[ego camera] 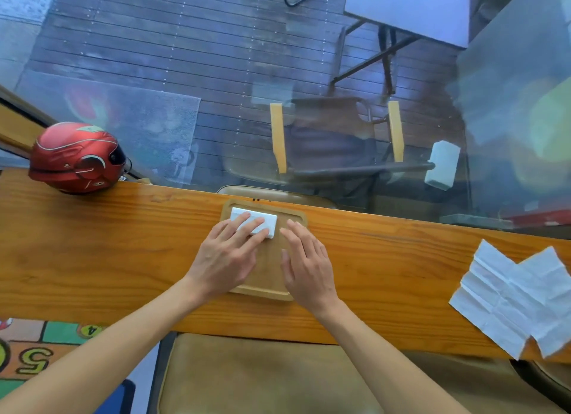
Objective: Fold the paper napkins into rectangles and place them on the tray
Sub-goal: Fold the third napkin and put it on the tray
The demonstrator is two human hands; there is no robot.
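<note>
A wooden tray (265,277) lies on the long wooden counter in front of me. A white napkin folded into a small rectangle (268,219) rests at the tray's far left corner. My left hand (227,253) lies flat with its fingertips pressing on that folded napkin. Beside it, my right hand (306,265) hovers flat over the tray's right half, fingers apart and holding nothing. Two unfolded, creased napkins (513,299) lie overlapping at the counter's right end.
A red helmet (75,157) sits at the counter's far left. A glass pane runs along the counter's back edge, showing reflections and a deck outside. A cushioned seat (262,376) is below the near edge. Bare counter lies between the tray and the loose napkins.
</note>
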